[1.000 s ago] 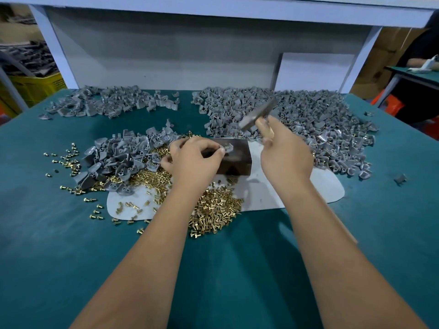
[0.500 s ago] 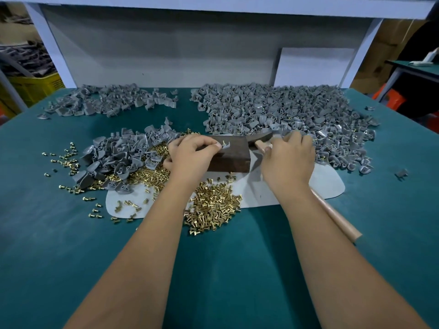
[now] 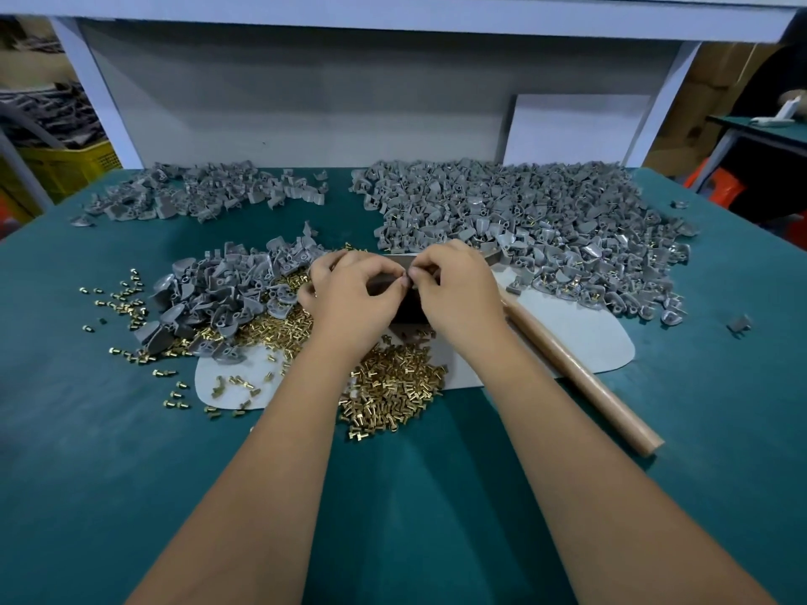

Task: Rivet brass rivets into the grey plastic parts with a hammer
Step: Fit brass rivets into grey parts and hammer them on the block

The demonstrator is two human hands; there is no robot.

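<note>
On the green table (image 3: pixel 131 473), the big pile of grey parts (image 3: pixel 524 220) lay far right, a smaller pile (image 3: pixel 227 294) left of the hands, and the loose brass rivets (image 3: pixel 393 390) just near of them. The hammer (image 3: pixel 581 377) lay unheld on the white mat (image 3: pixel 581 334), beside the right wrist. Judged step: handling one piece on the dark block (image 3: pixel 406 310) between blows. The next move would call for regripping the hammer. Left hand (image 3: pixel 353 294) and right hand (image 3: pixel 458 290) met fingertip to fingertip over the block, fingers curled, pinching a small piece too hidden to identify.
</note>
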